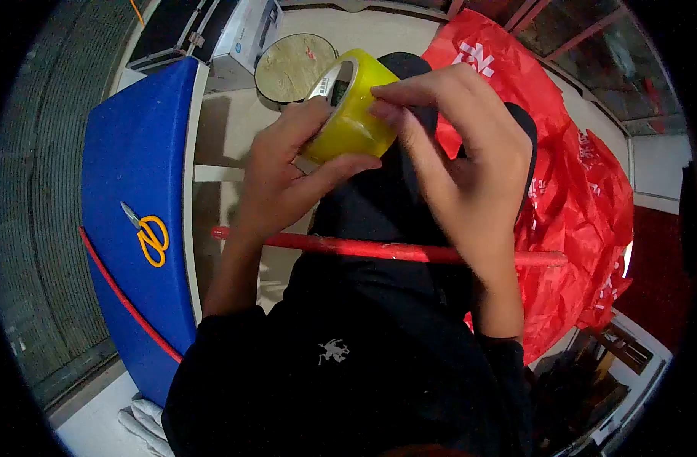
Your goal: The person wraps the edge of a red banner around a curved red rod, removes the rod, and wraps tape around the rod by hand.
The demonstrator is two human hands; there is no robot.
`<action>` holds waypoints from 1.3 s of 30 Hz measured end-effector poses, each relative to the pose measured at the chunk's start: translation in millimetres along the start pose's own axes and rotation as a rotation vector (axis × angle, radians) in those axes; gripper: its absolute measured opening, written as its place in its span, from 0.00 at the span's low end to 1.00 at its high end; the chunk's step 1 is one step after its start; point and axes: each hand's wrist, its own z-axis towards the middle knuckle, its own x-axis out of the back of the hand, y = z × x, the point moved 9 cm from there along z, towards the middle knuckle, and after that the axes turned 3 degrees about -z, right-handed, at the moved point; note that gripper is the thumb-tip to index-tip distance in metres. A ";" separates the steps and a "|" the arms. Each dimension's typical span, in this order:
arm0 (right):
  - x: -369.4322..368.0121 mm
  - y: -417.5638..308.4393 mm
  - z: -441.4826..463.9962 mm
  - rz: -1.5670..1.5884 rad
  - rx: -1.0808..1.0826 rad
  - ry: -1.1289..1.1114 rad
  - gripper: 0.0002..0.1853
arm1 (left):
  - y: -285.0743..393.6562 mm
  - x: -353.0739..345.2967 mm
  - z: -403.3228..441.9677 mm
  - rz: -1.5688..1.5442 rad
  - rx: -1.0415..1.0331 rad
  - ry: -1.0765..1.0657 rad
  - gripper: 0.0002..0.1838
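A wide roll of yellow packing tape (364, 114) is held up above my lap. My left hand (295, 164) grips it from the left, with the fingers reaching into the core and the thumb along the lower outside. At the roll's upper right side, my right hand (463, 129) pinches with thumb and index finger against the tape surface. Whether a tape end is between those fingertips cannot be made out. Below both hands, a red rod (348, 245) lies across my thighs, partly hidden behind my forearms.
On the left, a blue board (139, 137) bears scissors with yellow handles (153, 240) and a thin red strip (127, 305). Red plastic bags (577, 206) spread at the right. A round stool or lid (291, 65), a white box (246, 34) and a black case (169, 34) stand ahead.
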 end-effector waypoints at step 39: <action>249.0 -29.9 -130.4 0.124 0.103 0.681 0.03 | 75.3 -14.5 -45.6 0.220 -0.378 0.048 0.24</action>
